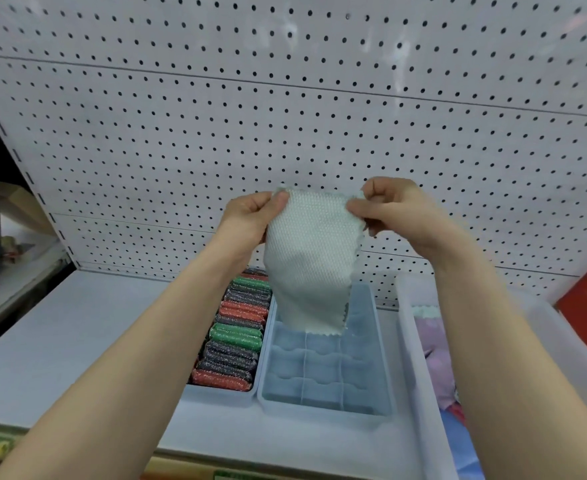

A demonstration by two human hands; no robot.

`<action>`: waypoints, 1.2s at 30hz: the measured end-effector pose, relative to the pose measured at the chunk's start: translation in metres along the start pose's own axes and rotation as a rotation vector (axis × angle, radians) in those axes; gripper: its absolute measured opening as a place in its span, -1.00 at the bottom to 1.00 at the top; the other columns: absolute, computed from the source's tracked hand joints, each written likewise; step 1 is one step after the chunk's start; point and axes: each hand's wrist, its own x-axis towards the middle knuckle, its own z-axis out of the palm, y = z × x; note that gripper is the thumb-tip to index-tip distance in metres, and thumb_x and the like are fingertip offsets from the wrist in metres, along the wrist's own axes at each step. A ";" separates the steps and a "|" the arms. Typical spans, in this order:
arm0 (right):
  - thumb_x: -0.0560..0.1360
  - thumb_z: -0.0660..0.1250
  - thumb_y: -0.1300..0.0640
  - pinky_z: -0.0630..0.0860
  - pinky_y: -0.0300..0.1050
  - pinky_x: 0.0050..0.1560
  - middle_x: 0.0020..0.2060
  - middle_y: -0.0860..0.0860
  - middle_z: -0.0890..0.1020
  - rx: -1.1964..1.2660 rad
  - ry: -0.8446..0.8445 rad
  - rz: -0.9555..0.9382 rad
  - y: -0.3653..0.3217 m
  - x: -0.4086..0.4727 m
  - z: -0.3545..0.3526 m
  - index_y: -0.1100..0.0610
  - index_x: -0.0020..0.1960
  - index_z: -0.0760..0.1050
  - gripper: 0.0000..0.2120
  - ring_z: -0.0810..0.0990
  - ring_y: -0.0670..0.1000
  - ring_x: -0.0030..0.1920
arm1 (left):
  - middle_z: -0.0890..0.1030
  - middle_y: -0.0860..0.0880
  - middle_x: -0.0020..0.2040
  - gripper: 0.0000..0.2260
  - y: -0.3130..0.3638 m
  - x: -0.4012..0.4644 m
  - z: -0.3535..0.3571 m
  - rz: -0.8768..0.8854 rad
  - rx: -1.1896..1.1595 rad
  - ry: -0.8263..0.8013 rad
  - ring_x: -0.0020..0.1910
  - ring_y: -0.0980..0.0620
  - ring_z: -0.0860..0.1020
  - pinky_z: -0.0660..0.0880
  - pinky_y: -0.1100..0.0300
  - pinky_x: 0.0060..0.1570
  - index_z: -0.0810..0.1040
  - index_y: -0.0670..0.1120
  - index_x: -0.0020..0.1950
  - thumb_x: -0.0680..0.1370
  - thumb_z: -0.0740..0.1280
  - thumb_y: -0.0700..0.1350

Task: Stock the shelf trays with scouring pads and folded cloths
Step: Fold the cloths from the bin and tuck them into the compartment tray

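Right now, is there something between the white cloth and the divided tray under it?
Nothing visible. The white cloth hangs from the left hand and right hand directly above the divided tray, whose compartments look empty.

The cloth [311,261] is seen to be a pale, matt woven textile with a fine, bumpy waffle texture and a zigzag-cut edge. The pads [238,327] are made of a glittery, metallic-looking mesh in red, green and dark grey, with a rough, sparkling surface. The divided tray [382,344] is formed of smooth, slightly translucent pale blue plastic with a dull sheen. The bin [420,358] is moulded of frosted, semi-clear plastic, through which soft pink and purple fabric is seen. The pegboard [285,98] is finished in smooth white paint, apparently over sheet metal, with faint glossy reflections. The shelf [77,341] is coated in a matt, even pale grey.
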 end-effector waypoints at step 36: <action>0.48 0.46 0.20 0.64 -0.14 -0.21 -0.13 0.17 0.72 0.302 0.073 0.180 0.075 -0.010 0.057 0.33 0.05 0.61 -0.78 0.70 0.04 -0.20 | 0.71 -0.12 -0.02 -0.74 -0.048 -0.018 0.031 -0.423 -0.010 -0.227 -0.07 -0.03 0.70 0.62 0.22 -0.18 0.57 -0.22 0.17 0.51 0.45 -0.18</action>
